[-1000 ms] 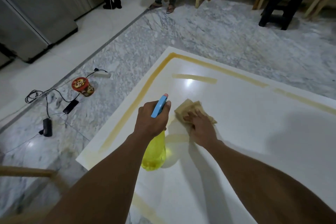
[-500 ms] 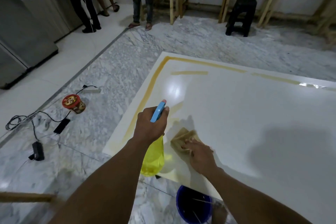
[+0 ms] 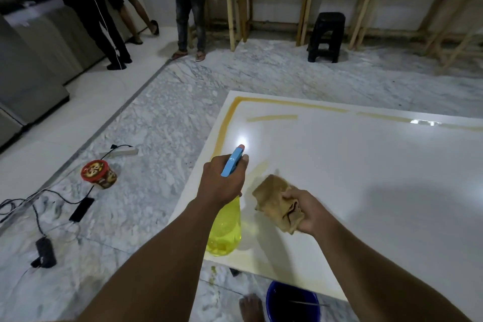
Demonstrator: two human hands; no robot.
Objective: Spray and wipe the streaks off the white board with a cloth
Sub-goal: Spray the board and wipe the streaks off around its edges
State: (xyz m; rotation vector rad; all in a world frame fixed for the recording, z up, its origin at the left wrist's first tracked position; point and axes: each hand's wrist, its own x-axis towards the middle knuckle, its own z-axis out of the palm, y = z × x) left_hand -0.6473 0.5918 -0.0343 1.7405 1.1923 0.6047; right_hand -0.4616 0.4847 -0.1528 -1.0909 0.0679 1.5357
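Left hand (image 3: 222, 183) clamped on spray bottle (image 3: 226, 227) neck – light plastic, held over white board (image 3: 366, 178) near-left corner. Right hand (image 3: 304, 213) fingers pinch bunched cloth (image 3: 274, 200) – soft, limp, seemingly lifted just off board. Yellow streaks (image 3: 271, 118) toward far edge.

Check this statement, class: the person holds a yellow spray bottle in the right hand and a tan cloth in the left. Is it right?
Not quite. The head view shows the hands swapped: the left hand grips the yellow spray bottle, and the right hand holds the tan cloth.
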